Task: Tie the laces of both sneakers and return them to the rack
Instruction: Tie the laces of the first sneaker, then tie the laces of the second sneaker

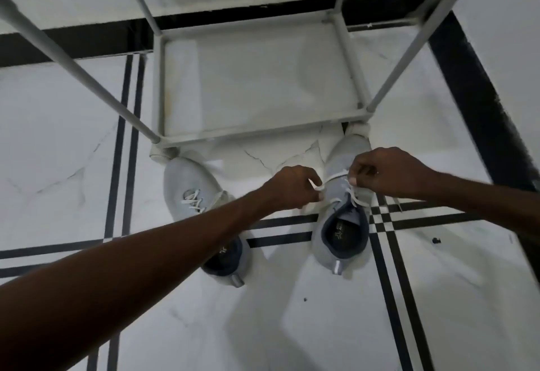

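Nearest the camera, the person's left forearm crosses the white marble floor point(336, 327), which is lined with paired black stripes that cross just beside the shoes. Under that forearm lies the left sneaker point(187, 192), grey with a dark lining, its heel toward the camera and its toe near the rack's front left foot; its white laces sit loose across the tongue, untied.

Just beyond, the right sneaker point(342, 242) stands on the floor over the stripe crossing, heel toward the camera, toe touching or nearly touching the rack's front right foot. Both hands work over its tongue. The left hand point(287, 186) has its fingers pinched on one strand of the white lace point(355, 195), pulled out to the left of the shoe. The right hand point(385, 172) is closed on the other strand at the upper eyelets, fingertips pressed together. A loose lace end trails on the floor to the right of the shoe.

Farthest away stands the white metal rack point(254, 134), its lowest shelf bare and its poles rising toward the camera.
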`<state>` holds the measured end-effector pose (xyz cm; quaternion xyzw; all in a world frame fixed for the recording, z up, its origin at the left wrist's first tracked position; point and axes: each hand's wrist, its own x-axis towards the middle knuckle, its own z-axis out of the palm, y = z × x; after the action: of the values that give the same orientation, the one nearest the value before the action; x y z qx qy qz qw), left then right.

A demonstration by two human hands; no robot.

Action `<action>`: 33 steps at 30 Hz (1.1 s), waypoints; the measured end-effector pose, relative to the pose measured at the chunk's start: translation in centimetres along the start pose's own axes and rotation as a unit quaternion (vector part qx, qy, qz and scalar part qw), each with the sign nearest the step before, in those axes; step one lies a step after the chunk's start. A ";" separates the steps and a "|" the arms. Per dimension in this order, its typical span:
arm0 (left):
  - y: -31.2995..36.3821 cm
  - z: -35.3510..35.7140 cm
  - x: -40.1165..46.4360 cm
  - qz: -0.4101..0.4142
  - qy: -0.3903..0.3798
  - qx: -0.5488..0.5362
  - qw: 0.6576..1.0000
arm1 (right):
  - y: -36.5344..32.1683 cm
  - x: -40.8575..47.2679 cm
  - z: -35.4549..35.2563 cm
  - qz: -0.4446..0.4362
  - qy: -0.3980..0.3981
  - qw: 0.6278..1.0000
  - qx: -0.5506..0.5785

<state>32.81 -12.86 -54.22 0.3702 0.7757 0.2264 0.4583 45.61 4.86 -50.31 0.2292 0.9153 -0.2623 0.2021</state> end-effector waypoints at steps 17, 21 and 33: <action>-3.9 3.8 -2.9 -0.046 0.183 0.105 0.976 | -3.2 -0.3 8.5 -0.024 0.036 0.981 0.188; -5.9 3.6 -4.2 -0.050 0.221 0.087 0.970 | -5.1 0.9 9.1 -0.069 0.077 0.982 0.158; -6.4 -0.7 -4.7 -0.047 0.172 0.001 0.984 | -2.6 1.6 8.8 0.225 0.106 0.837 0.487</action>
<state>31.29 -20.56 -55.78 0.2894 0.8595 0.2646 0.3279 45.15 -1.65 -56.94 0.5239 0.6083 -0.5959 0.0197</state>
